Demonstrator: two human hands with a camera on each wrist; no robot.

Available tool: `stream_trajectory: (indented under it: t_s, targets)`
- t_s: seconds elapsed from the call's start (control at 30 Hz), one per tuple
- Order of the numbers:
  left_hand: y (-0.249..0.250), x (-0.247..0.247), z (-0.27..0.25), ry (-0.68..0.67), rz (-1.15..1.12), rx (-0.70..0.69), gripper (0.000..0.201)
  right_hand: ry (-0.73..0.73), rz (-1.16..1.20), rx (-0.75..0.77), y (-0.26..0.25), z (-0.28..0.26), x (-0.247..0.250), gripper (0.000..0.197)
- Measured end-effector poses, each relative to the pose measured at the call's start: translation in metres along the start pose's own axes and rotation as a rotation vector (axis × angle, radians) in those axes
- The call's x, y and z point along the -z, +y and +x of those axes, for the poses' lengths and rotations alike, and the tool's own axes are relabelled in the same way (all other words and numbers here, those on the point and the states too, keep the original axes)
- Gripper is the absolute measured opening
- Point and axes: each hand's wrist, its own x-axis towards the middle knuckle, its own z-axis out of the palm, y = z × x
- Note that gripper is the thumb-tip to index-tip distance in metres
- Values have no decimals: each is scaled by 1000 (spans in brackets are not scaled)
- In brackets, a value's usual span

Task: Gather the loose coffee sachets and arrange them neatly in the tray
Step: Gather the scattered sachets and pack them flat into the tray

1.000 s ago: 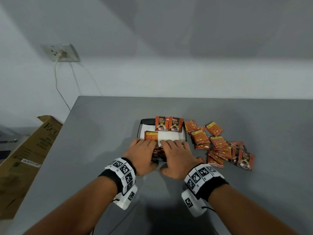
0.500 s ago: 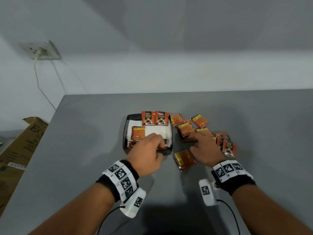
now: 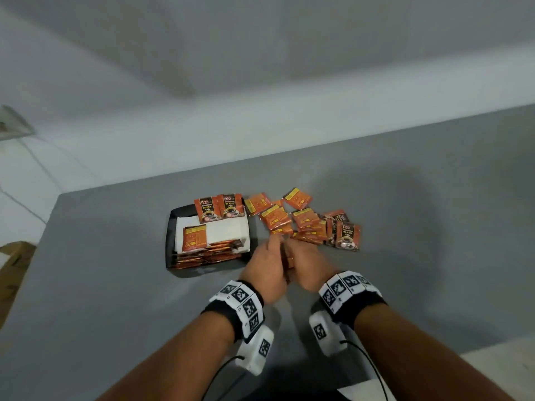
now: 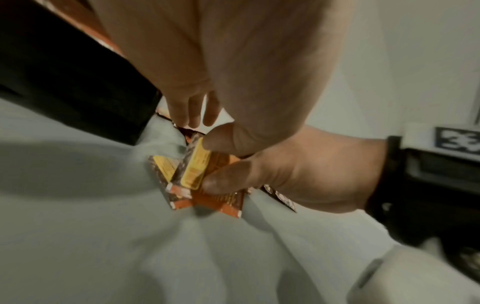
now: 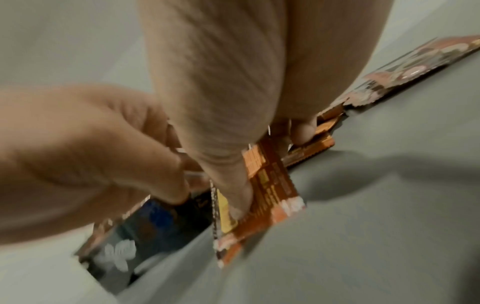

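A black tray (image 3: 170, 227) lined with white paper holds two upright sachets at its back, one lying flat, and a packed row along its front. A loose pile of orange coffee sachets (image 3: 307, 224) lies just right of it. My left hand (image 3: 267, 257) and right hand (image 3: 304, 263) meet by the tray's front right corner, over the table. Between them they pinch a few sachets (image 4: 197, 176). The left thumb (image 4: 223, 140) and right thumb (image 4: 228, 179) press on these. In the right wrist view the right thumb (image 5: 237, 203) lies on a held sachet (image 5: 272, 185).
The grey table (image 3: 115, 285) ends at a white wall behind. A cardboard box (image 3: 14, 256) stands off the left edge and a wall socket (image 3: 11, 123) sits at far left. A pale surface (image 3: 498, 369) lies beyond the near right edge.
My left hand left the tray's front and my right hand left the pile. They came together right of the tray and now hold sachets. The sachet lying alone near the front is no longer seen.
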Motion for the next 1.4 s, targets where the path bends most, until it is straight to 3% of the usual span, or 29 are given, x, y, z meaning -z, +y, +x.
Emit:
stream_trajectory:
  t_s: [0.1,0.23,0.37,0.53,0.63,0.77,0.83,0.9,0.93,0.97,1.03,1.17,1.33,1.4]
  targets:
    - [3,-9,7,-32,-12,84,66,-18,130,-40,9,-11,25,23]
    - [5,-18,9,-35,159,85,53,55,243,-165,32,-20,67,25]
    - [7,-19,13,-26,174,145,60,334,576,-369,75,-21,85,48]
    - [8,-14,12,-70,82,265,48,509,585,-623,105,-14,80,9]
    - [16,-15,7,-74,15,224,36,586,686,-722,110,-7,71,6]
    - [41,-8,20,-18,-160,183,41,504,620,-709,99,-2,61,16]
    - [57,1,34,33,-211,200,45,445,542,-707,100,3,52,32]
    - [69,7,52,52,-210,213,29,410,433,-721,122,15,33,58]
    - [73,9,62,42,-183,214,19,388,397,-717,123,16,33,62]
    - [75,11,71,37,-161,223,14,389,399,-714,119,13,37,58]
    - [78,14,88,44,-136,265,24,406,435,-726,93,-3,56,45]
    - [82,14,112,34,-19,309,36,389,570,-709,103,-12,65,36]
    - [76,-6,126,-51,272,300,56,366,546,-694,112,-2,68,43]
    - [74,-13,129,-72,279,342,65,367,482,-695,109,3,65,61]
